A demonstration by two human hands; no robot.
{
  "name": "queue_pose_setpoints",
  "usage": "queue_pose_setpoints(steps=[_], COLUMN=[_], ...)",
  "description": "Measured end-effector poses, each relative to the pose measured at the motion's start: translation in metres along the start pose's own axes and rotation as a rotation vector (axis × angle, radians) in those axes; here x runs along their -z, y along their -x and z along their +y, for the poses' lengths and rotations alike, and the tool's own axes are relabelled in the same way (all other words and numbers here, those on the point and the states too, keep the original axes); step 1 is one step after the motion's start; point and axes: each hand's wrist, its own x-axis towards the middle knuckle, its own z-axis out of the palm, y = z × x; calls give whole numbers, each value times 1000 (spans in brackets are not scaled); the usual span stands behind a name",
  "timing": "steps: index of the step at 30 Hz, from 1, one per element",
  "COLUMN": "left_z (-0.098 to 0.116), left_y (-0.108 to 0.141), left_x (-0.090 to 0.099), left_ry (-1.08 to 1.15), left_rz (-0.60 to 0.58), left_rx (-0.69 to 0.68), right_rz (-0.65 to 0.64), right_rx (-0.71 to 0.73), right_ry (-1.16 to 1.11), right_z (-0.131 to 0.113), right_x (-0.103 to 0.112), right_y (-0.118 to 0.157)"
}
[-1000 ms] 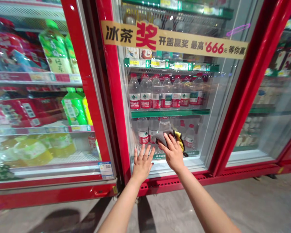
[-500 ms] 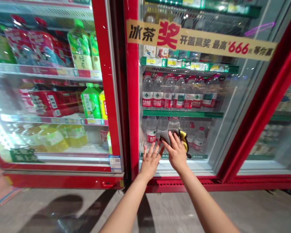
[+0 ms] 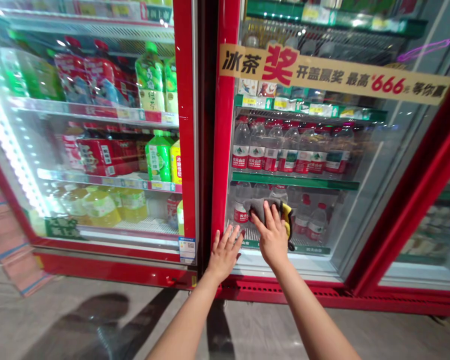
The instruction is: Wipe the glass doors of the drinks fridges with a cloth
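Here, cloth (image 3: 258, 207) slants lengthwise down rightward under splayed right hand (image 3: 273, 241); left hand (image 3: 225, 256) spread, empty.

Bare forearms (image 3: 311, 317) reached forward, converging.
The left hand (image 3: 224, 257) faced palm away, fingers (image 3: 226, 237) spread upward; the right hand (image 3: 273, 242), near it and slightly higher, lay flattened, fingers extended.

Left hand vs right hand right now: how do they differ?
Load: the right hand lies over a grey-and-yellow cloth against the glass door; the left hand shows nothing in it.
Place: the left hand is at the door's lower left, by the red frame; the right hand is farther in from that frame.
Height: the right fingertips reach higher in view than the left ones.
Shared: both are bare, backs toward the camera.
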Motion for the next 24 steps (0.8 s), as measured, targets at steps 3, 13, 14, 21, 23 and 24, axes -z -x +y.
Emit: queue_pose_setpoints(steps=[3,13,14,21,23,24], left_z=[-6,-4,-4,-12,-15,-16], left_y=[2,1,1,11,14,15], left_x=[-1,-1,-1,6,7,7], left_ry=[11,10,21,18,8,7], left_rz=[51,127,132,167,168,167], left_rx=[-37,-48,-57,-63,-46,-39], right_rz=[-73,77,43,-13,23,36], right_rx=[182,-86,-57,180,86,33], right_ry=[33,105,112,87,88,88], right_z=[15,-8,-15,6,8,3], right_x=[-1,-5,-7,-4,-1,0], right_y=[29,-7,-7,28,21,14])
